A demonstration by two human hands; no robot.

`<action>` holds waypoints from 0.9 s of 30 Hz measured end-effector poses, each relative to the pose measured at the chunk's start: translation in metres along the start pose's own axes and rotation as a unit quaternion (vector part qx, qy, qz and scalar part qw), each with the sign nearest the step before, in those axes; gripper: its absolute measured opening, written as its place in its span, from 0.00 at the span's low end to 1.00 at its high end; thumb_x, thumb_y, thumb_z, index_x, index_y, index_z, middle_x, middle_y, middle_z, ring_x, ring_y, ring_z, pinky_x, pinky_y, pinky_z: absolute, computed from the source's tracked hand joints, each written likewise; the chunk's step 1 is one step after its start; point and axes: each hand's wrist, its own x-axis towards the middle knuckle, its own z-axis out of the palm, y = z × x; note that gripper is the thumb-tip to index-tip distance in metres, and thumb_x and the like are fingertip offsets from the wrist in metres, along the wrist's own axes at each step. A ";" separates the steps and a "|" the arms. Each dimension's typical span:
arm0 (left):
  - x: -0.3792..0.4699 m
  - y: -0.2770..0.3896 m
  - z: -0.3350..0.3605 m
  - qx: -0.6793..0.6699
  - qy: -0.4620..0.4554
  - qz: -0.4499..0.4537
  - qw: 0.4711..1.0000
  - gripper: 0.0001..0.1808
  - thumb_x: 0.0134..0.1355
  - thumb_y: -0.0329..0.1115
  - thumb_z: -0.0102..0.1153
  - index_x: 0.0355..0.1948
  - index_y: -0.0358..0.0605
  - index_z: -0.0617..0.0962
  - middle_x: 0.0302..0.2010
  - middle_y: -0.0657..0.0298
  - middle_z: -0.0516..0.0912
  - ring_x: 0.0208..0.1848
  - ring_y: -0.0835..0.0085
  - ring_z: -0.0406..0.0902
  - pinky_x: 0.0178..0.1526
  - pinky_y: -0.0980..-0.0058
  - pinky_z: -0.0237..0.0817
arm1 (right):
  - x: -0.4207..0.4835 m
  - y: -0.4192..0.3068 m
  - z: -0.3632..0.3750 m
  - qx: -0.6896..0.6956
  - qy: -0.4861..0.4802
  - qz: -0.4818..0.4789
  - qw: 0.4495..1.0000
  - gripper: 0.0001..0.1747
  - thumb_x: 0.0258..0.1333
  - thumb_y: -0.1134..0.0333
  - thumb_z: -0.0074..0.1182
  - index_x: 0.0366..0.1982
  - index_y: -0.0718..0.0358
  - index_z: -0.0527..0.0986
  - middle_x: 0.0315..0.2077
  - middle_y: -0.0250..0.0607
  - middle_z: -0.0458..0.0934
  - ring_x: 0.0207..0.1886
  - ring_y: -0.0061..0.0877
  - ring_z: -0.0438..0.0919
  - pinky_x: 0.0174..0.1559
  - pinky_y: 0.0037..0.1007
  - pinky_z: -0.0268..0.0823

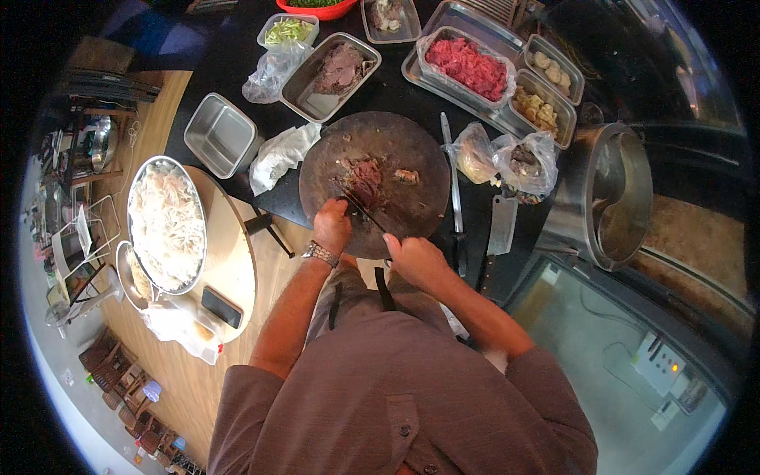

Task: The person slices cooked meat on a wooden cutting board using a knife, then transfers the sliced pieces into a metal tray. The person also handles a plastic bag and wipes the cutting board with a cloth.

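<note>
A round wooden chopping block (409, 142) stands before me on the black table. My right hand (414, 261) is closed round the handle of a knife (371, 217), whose blade points up and left across the near part of the block. At the blade's far end is my left hand (332, 225), a metal-banded watch on its wrist, fingers curled; whether they pinch the blade or only rest by it cannot be told. Chopped dark red meat (365, 178) lies just beyond the blade. To its right sits a small browned piece of meat (407, 176).
Beside the block lie a sharpening steel (454, 190), a cleaver (503, 225) and a crumpled cloth (285, 157). Behind stand a metal tray with cooked meat (290, 98) and a tub of raw red meat (423, 50). A large steel pot (561, 208) is right; noodles (166, 225) are left.
</note>
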 end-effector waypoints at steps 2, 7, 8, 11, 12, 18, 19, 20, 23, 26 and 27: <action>0.002 -0.001 0.001 0.007 0.000 -0.002 1.000 0.06 0.47 0.20 0.54 0.28 0.40 0.77 0.31 0.50 0.78 0.36 0.47 0.78 0.38 0.55 0.72 | 0.019 -0.008 0.002 0.067 0.014 0.056 0.996 0.36 0.70 0.46 0.38 0.31 0.75 0.79 0.28 0.64 0.81 0.32 0.58 0.81 0.40 0.52 0.72; 0.001 -0.002 0.002 -0.019 0.011 -0.003 1.000 0.08 0.50 0.22 0.57 0.33 0.40 0.80 0.34 0.51 0.80 0.38 0.48 0.79 0.39 0.57 0.73 | 0.018 -0.001 0.008 0.058 0.012 0.078 0.995 0.31 0.70 0.48 0.41 0.35 0.73 0.78 0.26 0.62 0.80 0.31 0.57 0.81 0.40 0.52 0.72; 0.000 -0.003 0.001 -0.008 0.006 -0.013 1.000 0.08 0.51 0.22 0.57 0.34 0.40 0.81 0.35 0.51 0.81 0.38 0.49 0.80 0.40 0.57 0.73 | 0.004 0.007 0.010 0.023 0.026 0.027 0.999 0.32 0.70 0.48 0.40 0.34 0.73 0.78 0.25 0.62 0.80 0.31 0.57 0.81 0.40 0.52 0.72; -0.003 -0.004 0.002 -0.013 0.028 0.011 0.999 0.10 0.52 0.22 0.59 0.37 0.40 0.82 0.38 0.51 0.83 0.41 0.50 0.81 0.43 0.60 0.74 | 0.000 0.016 0.026 0.044 0.040 0.030 0.998 0.36 0.70 0.46 0.39 0.27 0.73 0.79 0.25 0.63 0.80 0.33 0.58 0.81 0.41 0.51 0.73; -0.003 -0.004 0.003 -0.029 0.032 0.006 0.999 0.09 0.53 0.22 0.60 0.37 0.40 0.83 0.38 0.51 0.83 0.41 0.50 0.81 0.43 0.60 0.74 | 0.004 0.017 0.030 0.060 0.041 0.050 0.996 0.36 0.70 0.46 0.39 0.26 0.73 0.80 0.25 0.64 0.80 0.33 0.58 0.81 0.41 0.51 0.73; -0.003 0.000 0.001 -0.066 0.039 -0.007 0.997 0.08 0.55 0.25 0.63 0.37 0.40 0.84 0.37 0.50 0.84 0.42 0.51 0.82 0.45 0.59 0.74 | 0.058 -0.004 0.039 0.095 0.078 0.101 0.987 0.41 0.70 0.42 0.33 0.27 0.71 0.82 0.30 0.66 0.81 0.39 0.60 0.80 0.49 0.52 0.71; -0.003 0.001 0.000 -0.061 0.041 -0.002 0.997 0.08 0.55 0.25 0.63 0.37 0.40 0.84 0.37 0.50 0.85 0.42 0.51 0.82 0.45 0.59 0.74 | 0.063 -0.007 0.038 0.095 0.074 0.099 0.988 0.41 0.70 0.42 0.32 0.27 0.71 0.82 0.30 0.66 0.81 0.39 0.60 0.80 0.49 0.52 0.71; -0.003 0.001 0.000 -0.059 0.044 0.001 0.997 0.08 0.55 0.25 0.63 0.37 0.40 0.84 0.37 0.50 0.85 0.42 0.51 0.82 0.45 0.59 0.74 | 0.068 -0.010 0.035 0.095 0.079 0.091 0.988 0.41 0.70 0.41 0.32 0.27 0.71 0.82 0.30 0.65 0.81 0.38 0.60 0.80 0.48 0.52 0.71; -0.002 0.002 0.000 -0.060 0.060 0.013 0.996 0.08 0.55 0.25 0.62 0.37 0.40 0.84 0.36 0.50 0.84 0.41 0.49 0.82 0.44 0.58 0.74 | 0.071 -0.012 0.024 0.111 0.096 0.064 0.987 0.42 0.70 0.41 0.32 0.25 0.71 0.82 0.28 0.65 0.81 0.36 0.59 0.81 0.46 0.53 0.72; -0.004 0.003 0.000 -0.022 0.022 -0.038 0.999 0.07 0.51 0.23 0.59 0.33 0.39 0.82 0.32 0.49 0.83 0.38 0.46 0.80 0.40 0.55 0.72 | 0.054 -0.007 0.014 0.102 0.086 0.063 0.989 0.39 0.71 0.43 0.33 0.26 0.71 0.81 0.27 0.63 0.81 0.35 0.58 0.80 0.42 0.52 0.72; -0.005 0.003 0.000 -0.013 0.018 -0.037 0.999 0.07 0.50 0.22 0.57 0.31 0.39 0.81 0.31 0.49 0.82 0.37 0.46 0.80 0.39 0.54 0.71 | 0.045 -0.003 0.011 0.096 0.088 0.057 0.990 0.38 0.71 0.45 0.34 0.27 0.71 0.80 0.26 0.62 0.81 0.34 0.57 0.80 0.41 0.52 0.72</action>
